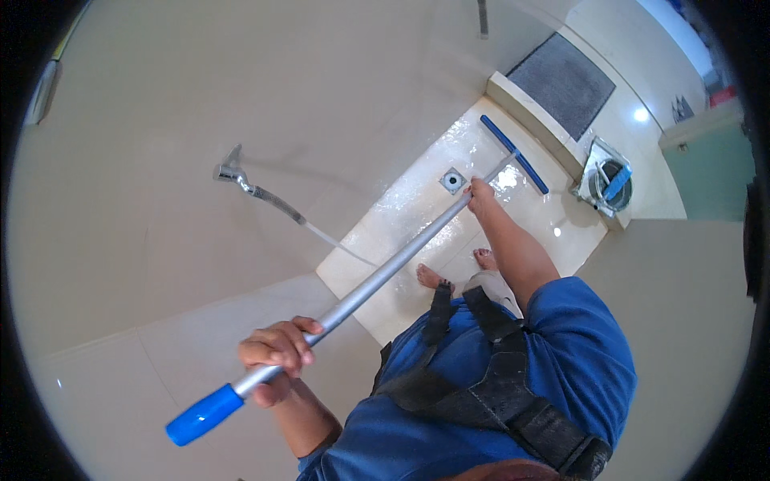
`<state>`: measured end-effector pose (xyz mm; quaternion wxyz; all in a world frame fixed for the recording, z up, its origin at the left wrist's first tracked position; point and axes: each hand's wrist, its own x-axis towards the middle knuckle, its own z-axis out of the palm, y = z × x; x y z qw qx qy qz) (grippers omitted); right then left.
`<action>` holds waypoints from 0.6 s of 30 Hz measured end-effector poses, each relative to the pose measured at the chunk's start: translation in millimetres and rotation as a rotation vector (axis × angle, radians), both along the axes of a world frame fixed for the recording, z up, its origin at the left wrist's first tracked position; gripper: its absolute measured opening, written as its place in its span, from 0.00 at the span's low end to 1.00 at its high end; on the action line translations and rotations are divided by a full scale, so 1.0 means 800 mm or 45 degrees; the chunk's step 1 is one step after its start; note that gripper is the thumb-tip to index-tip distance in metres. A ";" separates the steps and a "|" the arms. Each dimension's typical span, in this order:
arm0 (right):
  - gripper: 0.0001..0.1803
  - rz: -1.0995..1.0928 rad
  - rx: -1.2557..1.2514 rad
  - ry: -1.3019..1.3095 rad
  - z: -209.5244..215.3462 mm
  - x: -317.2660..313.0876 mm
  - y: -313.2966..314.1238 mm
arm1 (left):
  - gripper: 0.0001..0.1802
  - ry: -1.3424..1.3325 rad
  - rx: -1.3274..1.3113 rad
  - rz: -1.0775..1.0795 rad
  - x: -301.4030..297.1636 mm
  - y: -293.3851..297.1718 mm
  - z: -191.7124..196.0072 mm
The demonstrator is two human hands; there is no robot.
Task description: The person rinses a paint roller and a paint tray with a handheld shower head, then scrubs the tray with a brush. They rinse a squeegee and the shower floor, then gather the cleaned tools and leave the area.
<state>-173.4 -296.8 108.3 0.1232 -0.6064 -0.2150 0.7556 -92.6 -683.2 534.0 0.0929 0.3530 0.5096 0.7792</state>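
Observation:
A long floor squeegee (393,264) with a silver pole and a blue end grip slants across the view. My left hand (278,357) is wrapped round the pole just above the blue grip. Farther down, my right hand (479,196) closes on the pole near the head. The blue squeegee blade (514,154) rests on the wet, pale tiled floor (417,192), close to the raised curb. Beside the blade, a square metal floor drain (452,181) is set in the floor. Water runs from a chrome wall tap (231,173) through a short hose.
A raised curb (533,120) borders the wet floor. Beyond it lies a grey mat (562,84). A bucket (607,186) with a blue brush (618,183) stands at the right, near a greenish glass panel (706,164). My bare feet (431,276) stand on the wet tiles.

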 end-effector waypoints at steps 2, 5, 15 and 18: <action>0.09 0.023 -0.017 -0.001 -0.022 -0.011 0.025 | 0.25 -0.081 -0.039 0.069 0.024 0.027 -0.012; 0.10 0.107 0.003 0.009 -0.052 -0.020 0.065 | 0.24 -0.117 -0.095 0.213 0.058 0.075 -0.026; 0.13 2.698 1.837 -0.538 -0.077 0.018 0.079 | 0.37 -0.186 -0.182 0.763 0.153 0.144 -0.014; 0.13 2.174 1.002 -0.222 -0.066 0.044 0.017 | 0.38 -0.072 -0.207 0.917 0.178 0.129 0.030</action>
